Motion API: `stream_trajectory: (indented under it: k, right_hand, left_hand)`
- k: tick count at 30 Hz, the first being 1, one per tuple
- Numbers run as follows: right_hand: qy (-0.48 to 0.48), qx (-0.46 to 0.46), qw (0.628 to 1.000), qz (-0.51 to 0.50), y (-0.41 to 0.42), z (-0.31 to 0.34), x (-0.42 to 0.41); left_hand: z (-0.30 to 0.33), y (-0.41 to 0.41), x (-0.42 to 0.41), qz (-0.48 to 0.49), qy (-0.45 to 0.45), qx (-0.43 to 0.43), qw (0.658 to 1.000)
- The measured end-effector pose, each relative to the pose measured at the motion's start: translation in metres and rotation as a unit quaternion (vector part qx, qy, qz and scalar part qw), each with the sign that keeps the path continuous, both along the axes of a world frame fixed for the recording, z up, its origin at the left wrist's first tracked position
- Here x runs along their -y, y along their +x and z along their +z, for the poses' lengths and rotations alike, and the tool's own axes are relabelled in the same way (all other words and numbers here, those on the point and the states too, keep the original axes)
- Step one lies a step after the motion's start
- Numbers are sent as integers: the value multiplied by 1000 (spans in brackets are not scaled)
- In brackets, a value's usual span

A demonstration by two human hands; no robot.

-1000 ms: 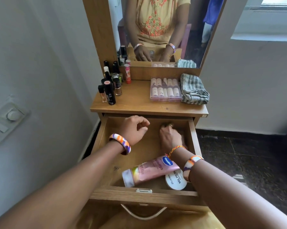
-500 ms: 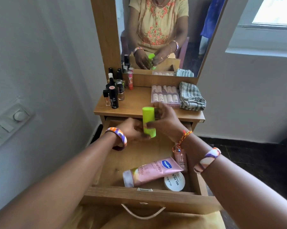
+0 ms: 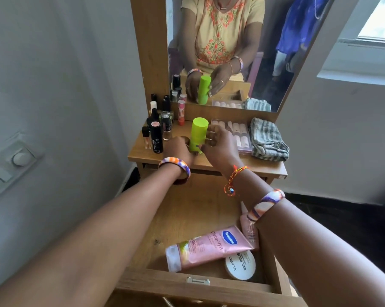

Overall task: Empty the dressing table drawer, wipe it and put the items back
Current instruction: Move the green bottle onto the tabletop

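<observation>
A: Both hands on it? Left hand (image 3: 180, 149), right hand (image 3: 220, 145)?
B: Yes, fingers curled round the lime-green plastic cylinder bottle (image 3: 198, 135), upright on the wooden dressing-table top (image 3: 142, 155), mid-front edge.
A: Drawer?
B: Open wooden drawer (image 3: 196, 282); pink Vaseline tube (image 3: 209, 247) and round white nail-polish tub (image 3: 240, 265) at its front right corner.
</observation>
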State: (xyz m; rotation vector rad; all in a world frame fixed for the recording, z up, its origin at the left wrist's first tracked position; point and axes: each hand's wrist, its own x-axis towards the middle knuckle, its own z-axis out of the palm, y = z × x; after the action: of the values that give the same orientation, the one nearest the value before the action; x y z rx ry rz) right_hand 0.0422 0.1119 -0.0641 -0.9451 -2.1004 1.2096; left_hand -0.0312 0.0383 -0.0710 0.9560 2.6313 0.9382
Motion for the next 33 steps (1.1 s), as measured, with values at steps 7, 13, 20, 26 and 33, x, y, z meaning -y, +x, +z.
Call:
stream_trajectory:
  k: [7, 13, 20, 26, 33]
  right_hand:
    - [45, -26, 998, -33, 1, -4, -20]
    - [51, -65, 996, -30, 14, -8, -24]
    - [37, -110, 993, -20, 18, -6, -23]
    - [17, -37, 995, 94, 41, 3, -11]
    - [-14, 413, 863, 290, 65, -113, -82]
  left_hand:
    - [-1, -25, -41, 2, -8, -26, 1000]
    - [1, -37, -69, 7, -20, -29, 999]
    - [0, -39, -69, 33, 25, -18, 999]
    - [16, 8, -18, -49, 202, -49, 977]
    - [-7, 36, 52, -264, -100, 41, 958]
